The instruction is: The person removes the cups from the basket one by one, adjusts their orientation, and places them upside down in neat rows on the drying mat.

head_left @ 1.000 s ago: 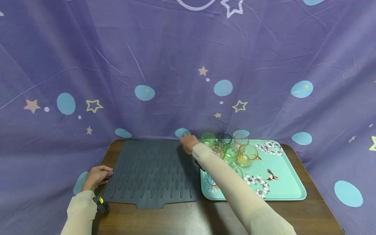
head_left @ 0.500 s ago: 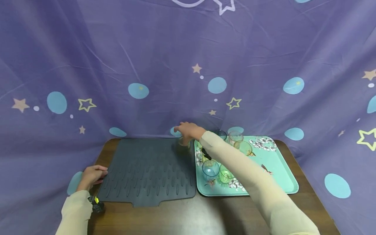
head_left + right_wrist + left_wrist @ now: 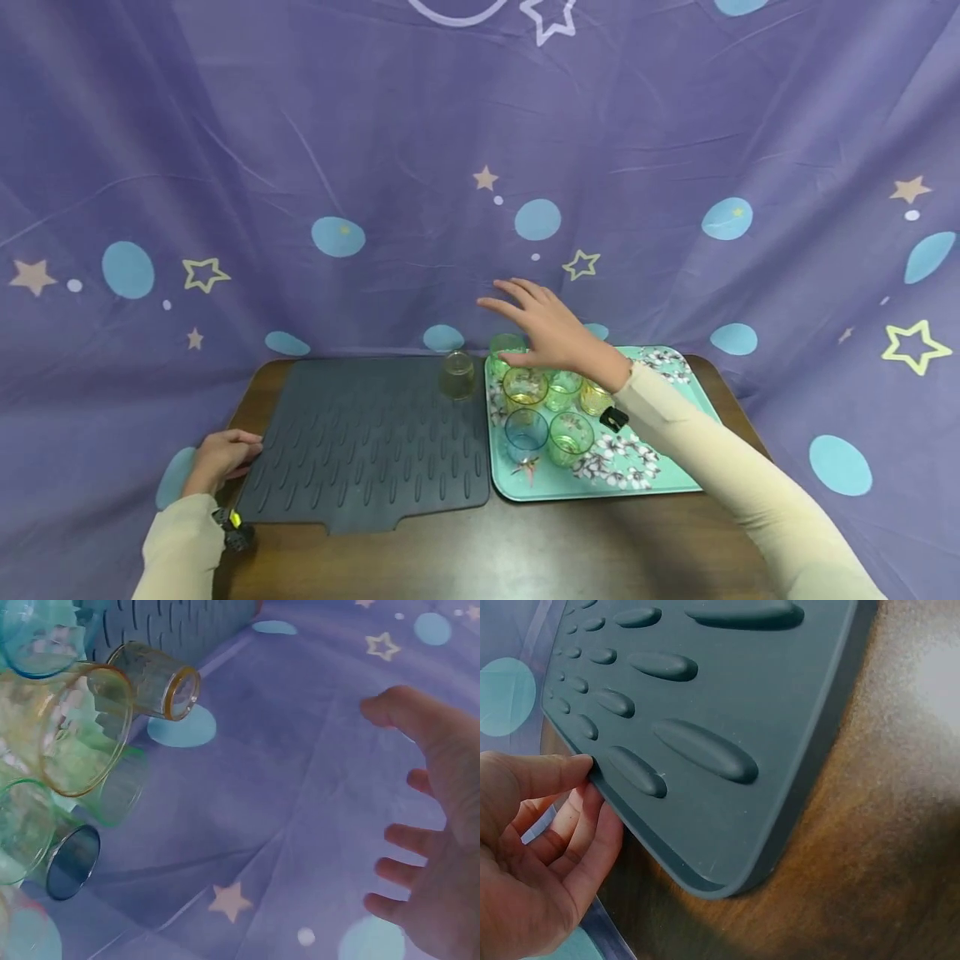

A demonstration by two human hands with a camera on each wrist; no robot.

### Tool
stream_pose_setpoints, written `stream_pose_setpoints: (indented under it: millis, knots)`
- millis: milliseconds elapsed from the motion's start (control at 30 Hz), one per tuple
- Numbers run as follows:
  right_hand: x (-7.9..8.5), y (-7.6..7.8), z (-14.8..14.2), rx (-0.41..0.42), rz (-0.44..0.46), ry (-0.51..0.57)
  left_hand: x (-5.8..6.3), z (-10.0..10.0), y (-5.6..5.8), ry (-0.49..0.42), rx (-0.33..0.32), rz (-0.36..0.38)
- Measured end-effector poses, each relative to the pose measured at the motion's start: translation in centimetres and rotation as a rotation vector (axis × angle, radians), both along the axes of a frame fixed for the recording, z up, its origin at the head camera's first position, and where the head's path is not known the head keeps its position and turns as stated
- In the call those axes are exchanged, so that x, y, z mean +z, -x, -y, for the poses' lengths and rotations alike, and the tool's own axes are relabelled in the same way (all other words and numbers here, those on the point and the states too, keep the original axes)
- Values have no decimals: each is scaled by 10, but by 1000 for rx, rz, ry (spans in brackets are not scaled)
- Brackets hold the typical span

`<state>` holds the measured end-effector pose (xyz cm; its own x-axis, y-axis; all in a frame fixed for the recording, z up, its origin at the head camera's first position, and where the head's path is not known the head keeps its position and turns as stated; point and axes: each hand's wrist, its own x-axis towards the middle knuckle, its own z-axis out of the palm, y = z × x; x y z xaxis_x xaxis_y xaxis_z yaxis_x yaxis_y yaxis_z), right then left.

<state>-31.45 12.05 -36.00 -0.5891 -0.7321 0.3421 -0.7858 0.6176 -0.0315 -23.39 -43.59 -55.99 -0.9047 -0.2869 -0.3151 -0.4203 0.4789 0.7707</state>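
Note:
My left hand (image 3: 223,457) pinches the left edge of a dark grey drying mat (image 3: 360,433); in the left wrist view the thumb lies at the rim, fingers beneath. A clear amber-tinted glass (image 3: 457,375) stands upside down at the mat's far right corner. My right hand (image 3: 551,329), fingers spread and holding nothing, is raised above the back of a mint-green tray (image 3: 675,479). On the tray stand several coloured glasses, rims up: a blue one (image 3: 527,435), green ones (image 3: 572,439) and yellow ones (image 3: 525,390). A dark glass (image 3: 73,861) shows in the right wrist view.
Mat and tray lie side by side on a brown wooden table (image 3: 450,558). A purple curtain (image 3: 420,283) with stars and blue spots hangs right behind the table. My right forearm (image 3: 735,475) crosses over the tray's right part and hides some of it.
My right hand has let go of the amber glass at the mat's far corner, then risen and moved right with fingers spreading. The left hand stays on the mat's edge.

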Motion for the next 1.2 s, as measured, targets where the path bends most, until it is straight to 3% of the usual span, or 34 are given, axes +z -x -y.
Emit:
stream_pose_setpoints:
  millis: [133,233,500,600,733,833,1000,1100,1200]
  knots:
    - [-6,-16,-29,-34,-130,131,0,-1,-1,7,5,4]
    - [-12,-23,-55,-96,-154,259,0,-2,-3,5,7,2]
    - [-46,-35,-121,-289,16,617,0,2,-4,-37,-16,-29]
    - [-64,-37,-141,-331,162,742,-2,3,-2,-46,-13,-19]
    - [-88,-37,-164,-322,439,930,-2,3,0,-44,-5,0]
    - [-104,-34,-178,-258,674,1038,-2,2,1,-39,-3,7]
    - [-135,-22,-195,-52,1005,1148,-1,3,0,-29,11,10]
    - [-154,-14,-201,37,1134,1196,-1,2,0,-16,18,17]
    - [-171,-8,-204,43,1201,1196,-2,2,0,-4,18,26]
